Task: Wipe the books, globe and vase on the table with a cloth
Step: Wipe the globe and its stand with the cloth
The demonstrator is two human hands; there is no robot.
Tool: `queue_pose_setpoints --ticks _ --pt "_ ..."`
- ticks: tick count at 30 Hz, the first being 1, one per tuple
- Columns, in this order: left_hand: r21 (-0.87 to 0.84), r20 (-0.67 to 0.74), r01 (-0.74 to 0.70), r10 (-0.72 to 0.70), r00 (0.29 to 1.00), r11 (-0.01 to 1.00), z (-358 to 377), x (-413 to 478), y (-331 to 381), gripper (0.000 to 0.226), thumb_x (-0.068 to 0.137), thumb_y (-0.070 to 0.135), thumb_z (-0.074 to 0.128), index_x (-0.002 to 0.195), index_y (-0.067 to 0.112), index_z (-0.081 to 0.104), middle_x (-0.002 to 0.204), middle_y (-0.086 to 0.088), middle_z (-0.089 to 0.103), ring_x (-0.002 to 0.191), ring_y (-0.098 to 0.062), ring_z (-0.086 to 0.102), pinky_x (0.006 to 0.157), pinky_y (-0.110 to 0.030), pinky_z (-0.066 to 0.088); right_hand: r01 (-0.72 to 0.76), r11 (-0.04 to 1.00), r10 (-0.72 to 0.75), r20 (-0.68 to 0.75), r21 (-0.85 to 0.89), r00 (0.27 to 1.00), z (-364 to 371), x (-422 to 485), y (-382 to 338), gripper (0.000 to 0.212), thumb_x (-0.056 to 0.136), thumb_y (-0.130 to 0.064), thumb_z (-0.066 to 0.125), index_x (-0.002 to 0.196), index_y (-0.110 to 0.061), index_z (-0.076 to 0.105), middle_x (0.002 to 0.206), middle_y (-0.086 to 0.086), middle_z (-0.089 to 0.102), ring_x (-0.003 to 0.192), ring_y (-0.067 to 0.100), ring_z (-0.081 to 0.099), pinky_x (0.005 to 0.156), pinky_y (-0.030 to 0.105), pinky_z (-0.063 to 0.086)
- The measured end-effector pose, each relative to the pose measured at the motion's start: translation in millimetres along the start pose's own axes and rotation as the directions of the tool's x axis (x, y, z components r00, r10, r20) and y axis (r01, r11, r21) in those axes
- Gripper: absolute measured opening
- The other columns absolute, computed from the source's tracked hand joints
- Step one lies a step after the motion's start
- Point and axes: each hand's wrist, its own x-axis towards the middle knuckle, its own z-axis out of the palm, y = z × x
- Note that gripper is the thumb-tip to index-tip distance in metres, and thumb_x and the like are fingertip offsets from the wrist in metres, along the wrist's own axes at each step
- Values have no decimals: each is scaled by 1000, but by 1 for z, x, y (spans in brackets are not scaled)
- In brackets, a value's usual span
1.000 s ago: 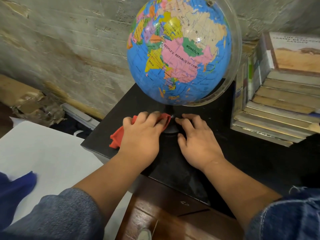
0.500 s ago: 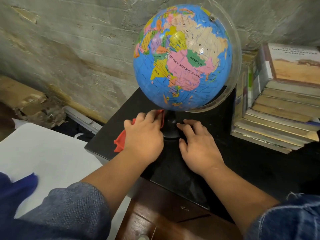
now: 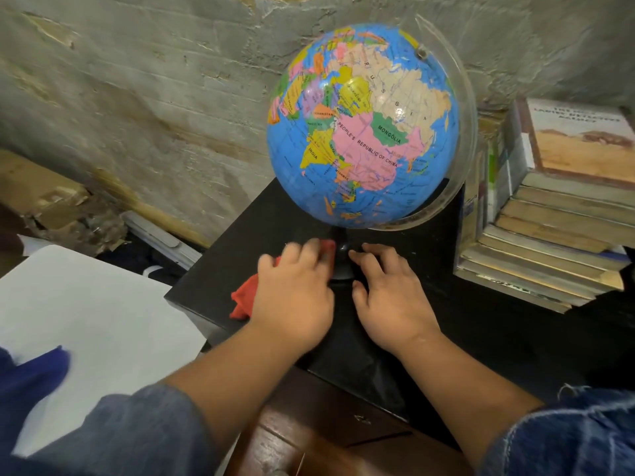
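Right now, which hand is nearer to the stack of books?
Right. The right hand rests beside the globe stand on the side facing the books; the left hand holds the red cloth on the stand's other side, farther away.

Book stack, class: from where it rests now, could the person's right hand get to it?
Probably yes. The right hand lies by the globe's base, the stack of books stands to its right, and only bare black table shows between them. The left hand holds the cloth, though.
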Motion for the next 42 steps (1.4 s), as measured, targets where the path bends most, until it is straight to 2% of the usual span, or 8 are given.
queue_pose_setpoints --ticks 3,8,11,17,22,25,34,42 --pt "-11 1 -86 86 996 996 4 -6 6 58 75 38 33 126 26 58 129 3 55 99 -22 54 70 -37 37 9 999 -9 -2 35 1000 0 0 0 45 91 -23 52 136 -25 47 142 -1 39 127 23 41 110 38 34" --pt "3 33 48 -49 998 999 -1 10 0 61 76 39 28 134 35 48 131 1 51 107 -25 50 75 -40 36 -76 970 79 0 231 997 -5 -1 1 55 92 -7 45 142 -29 37 143 -8 44 131 12 42 111 26 32" --pt "-21 52 -39 40 998 999 -6 13 17 54 87 37 35 141 32 38 138 -3 41 118 -25 41 85 -44 33 -191 919 191 34 344 981 -8 -4 1 60 90 -6 44 141 -34 29 132 -3 54 119 15 52 97 27 41" --pt "30 161 67 -71 984 997 -14 53 36 48 89 36 41 135 23 38 129 -9 44 112 -28 41 86 -46 31 -253 908 243 73 333 967 -10 -3 1 48 91 -9 44 135 -25 34 123 8 55 108 22 55 83 27 40" --pt "49 90 -21 16 996 999 -11 27 18 54 91 35 38 144 29 27 126 -5 46 113 -28 43 84 -44 34 -197 912 198 35 361 980 -9 -3 2 46 87 -1 43 127 -22 39 136 -10 54 123 16 48 100 26 38" --pt "79 71 69 -74 995 995 -6 2 -16 56 90 38 38 145 32 28 128 0 44 116 -26 42 86 -42 37 -173 924 181 8 342 983 -4 -2 3 44 87 -2 43 125 -23 38 138 -18 52 123 12 46 102 24 36" --pt "27 245 158 -160 956 987 3 14 -22 62 93 24 32 151 16 12 160 -1 11 143 -18 20 110 -46 24 -138 938 148 -6 317 989 -3 -4 5 46 88 -4 44 129 -22 37 140 -18 49 121 12 46 98 25 39" --pt "-50 226 323 -304 926 945 -3 44 -57 45 89 18 39 133 15 46 138 -6 37 122 -31 35 92 -47 39 -162 929 165 18 332 986 -4 -3 7 47 90 -6 44 131 -27 35 140 -18 49 122 8 44 98 20 37"
